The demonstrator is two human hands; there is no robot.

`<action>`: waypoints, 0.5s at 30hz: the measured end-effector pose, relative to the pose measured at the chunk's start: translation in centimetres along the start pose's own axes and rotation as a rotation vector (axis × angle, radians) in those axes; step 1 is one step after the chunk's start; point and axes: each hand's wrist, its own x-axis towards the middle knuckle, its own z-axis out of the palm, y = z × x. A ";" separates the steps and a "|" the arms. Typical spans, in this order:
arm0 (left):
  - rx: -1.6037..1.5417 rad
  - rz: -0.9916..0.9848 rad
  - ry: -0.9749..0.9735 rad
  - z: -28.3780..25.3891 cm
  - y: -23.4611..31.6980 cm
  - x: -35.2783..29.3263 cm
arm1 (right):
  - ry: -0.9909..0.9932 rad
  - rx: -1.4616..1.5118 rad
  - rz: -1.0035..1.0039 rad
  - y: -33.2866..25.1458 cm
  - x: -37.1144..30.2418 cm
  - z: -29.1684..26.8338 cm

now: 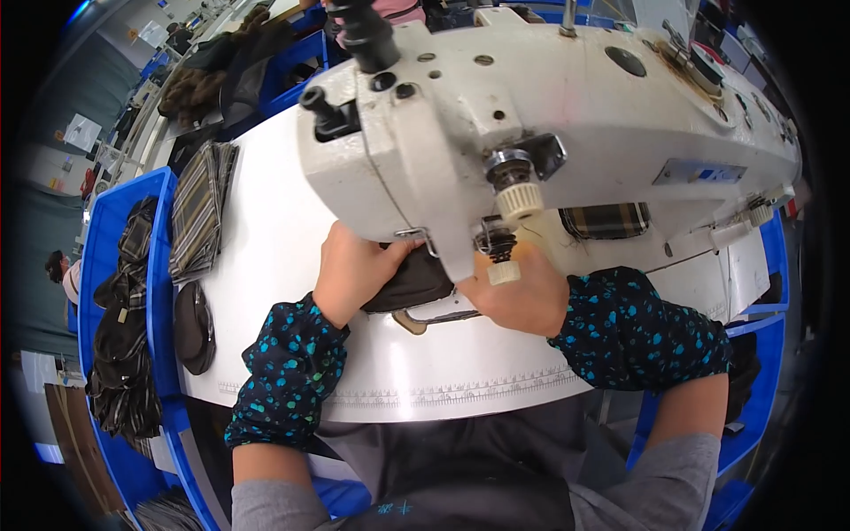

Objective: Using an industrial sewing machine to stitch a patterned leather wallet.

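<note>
A dark brown fabric piece (412,285) lies under the head of a white sewing machine (531,88). My left hand (350,270) pinches its left part, thumb on top; some of those fingertips are behind the machine head. From the other side my right hand (527,292) is curled at the fabric's right edge. The tension knob and the machine head cover part of that hand, so its fingertips are mostly hidden. The needle area cannot be seen. Just below the fabric, a tan curved part (409,322) shows on the white table (443,372).
Plaid fabric pieces (202,208) are stacked at the left, above a dark oval piece (194,327). A blue bin (159,257) beside them holds dark pieces. Another plaid piece (606,221) lies behind the right hand. A second blue bin (753,416) stands at the right.
</note>
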 end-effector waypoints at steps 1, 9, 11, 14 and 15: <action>-0.062 0.065 0.015 0.4 -0.7 0.0 | -0.056 -0.071 0.001 0.0 -0.3 0.1; 0.144 0.455 0.289 -1.1 1.4 -8.3 | -0.138 0.244 0.318 -1.6 0.4 -5.0; 0.167 0.555 0.372 -1.2 1.3 -11.1 | -0.170 0.513 0.535 -2.3 1.2 -6.1; 0.201 0.772 0.419 -2.0 1.4 -14.6 | -0.160 0.930 0.615 -3.6 1.8 -7.7; 0.180 0.816 0.486 -1.4 1.3 -15.2 | -0.050 1.128 0.638 -4.5 1.4 -6.7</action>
